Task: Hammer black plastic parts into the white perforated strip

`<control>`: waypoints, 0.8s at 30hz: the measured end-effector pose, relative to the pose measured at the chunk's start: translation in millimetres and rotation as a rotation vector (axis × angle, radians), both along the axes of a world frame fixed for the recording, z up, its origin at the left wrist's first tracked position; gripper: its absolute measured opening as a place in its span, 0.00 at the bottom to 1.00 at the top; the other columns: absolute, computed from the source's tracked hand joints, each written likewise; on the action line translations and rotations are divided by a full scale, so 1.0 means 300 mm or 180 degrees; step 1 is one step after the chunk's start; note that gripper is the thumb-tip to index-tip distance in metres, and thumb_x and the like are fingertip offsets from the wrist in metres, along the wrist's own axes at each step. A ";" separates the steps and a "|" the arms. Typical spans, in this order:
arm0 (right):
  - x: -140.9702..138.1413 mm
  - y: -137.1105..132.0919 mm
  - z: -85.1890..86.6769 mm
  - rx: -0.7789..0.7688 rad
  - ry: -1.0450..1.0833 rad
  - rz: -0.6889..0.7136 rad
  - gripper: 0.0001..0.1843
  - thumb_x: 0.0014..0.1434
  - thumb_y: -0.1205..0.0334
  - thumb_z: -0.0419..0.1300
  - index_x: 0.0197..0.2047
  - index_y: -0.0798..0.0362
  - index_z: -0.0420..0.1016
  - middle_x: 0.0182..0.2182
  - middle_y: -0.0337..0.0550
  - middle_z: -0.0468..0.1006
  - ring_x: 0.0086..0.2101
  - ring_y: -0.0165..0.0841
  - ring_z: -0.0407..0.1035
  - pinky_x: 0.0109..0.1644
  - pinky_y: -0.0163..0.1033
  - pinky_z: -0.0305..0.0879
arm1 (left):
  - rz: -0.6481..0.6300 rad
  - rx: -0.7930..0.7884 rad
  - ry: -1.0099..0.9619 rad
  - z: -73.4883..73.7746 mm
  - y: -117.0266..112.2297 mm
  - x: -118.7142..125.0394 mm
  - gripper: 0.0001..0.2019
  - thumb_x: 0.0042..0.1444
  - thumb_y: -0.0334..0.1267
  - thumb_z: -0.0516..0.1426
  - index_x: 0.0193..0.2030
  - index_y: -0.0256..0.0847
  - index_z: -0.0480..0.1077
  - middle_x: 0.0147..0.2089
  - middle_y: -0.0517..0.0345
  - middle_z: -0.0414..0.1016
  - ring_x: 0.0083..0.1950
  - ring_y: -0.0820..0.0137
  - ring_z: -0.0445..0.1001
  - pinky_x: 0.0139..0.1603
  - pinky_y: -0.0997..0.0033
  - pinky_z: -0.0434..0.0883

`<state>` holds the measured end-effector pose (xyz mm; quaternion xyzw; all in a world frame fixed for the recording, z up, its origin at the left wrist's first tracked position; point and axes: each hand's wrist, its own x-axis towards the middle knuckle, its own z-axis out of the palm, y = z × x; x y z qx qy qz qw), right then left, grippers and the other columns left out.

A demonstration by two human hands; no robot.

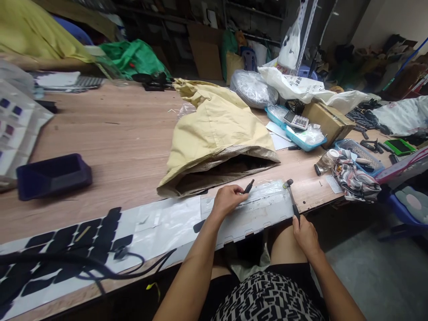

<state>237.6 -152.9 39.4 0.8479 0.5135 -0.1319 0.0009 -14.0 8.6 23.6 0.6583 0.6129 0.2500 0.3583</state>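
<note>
My left hand (228, 199) pinches a small, dark, elongated part (248, 186) above the white work surface (271, 211). In my right hand (305, 234) is a small hammer (292, 199), gripped by its black handle. The hammer's head is raised near the right end of a clear plastic sheet (264, 191) that lies on the white surface. Just left of my left wrist rests a flat black piece (199, 226). Beyond my hands lies a yellow sack (220, 129), its dark mouth facing me; its contents are hidden.
Rows of flat black pieces (63, 243) cover white sheeting at left, with dark cables (83, 263) across them. A dark purple bin (54, 176) stands farther left. To the right are blue trays (306, 138), a calculator (296, 120), a cardboard box (326, 120) and patterned cloth (356, 180).
</note>
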 end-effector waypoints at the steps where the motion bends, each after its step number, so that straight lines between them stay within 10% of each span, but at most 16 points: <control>1: 0.000 0.001 0.001 -0.0004 0.0011 -0.0007 0.21 0.70 0.52 0.43 0.41 0.54 0.72 0.35 0.52 0.81 0.36 0.37 0.75 0.34 0.36 0.55 | -0.0089 -0.0036 0.0156 0.006 -0.019 0.000 0.10 0.43 0.45 0.62 0.30 0.42 0.77 0.24 0.61 0.74 0.28 0.69 0.71 0.27 0.73 0.59; 24: -0.007 -0.020 0.005 0.0539 0.0392 0.0304 0.22 0.69 0.50 0.45 0.38 0.53 0.74 0.28 0.45 0.80 0.32 0.35 0.74 0.33 0.34 0.54 | -0.0060 0.0305 0.0114 -0.045 -0.058 0.005 0.11 0.50 0.45 0.60 0.40 0.47 0.76 0.34 0.63 0.76 0.36 0.69 0.73 0.35 0.72 0.62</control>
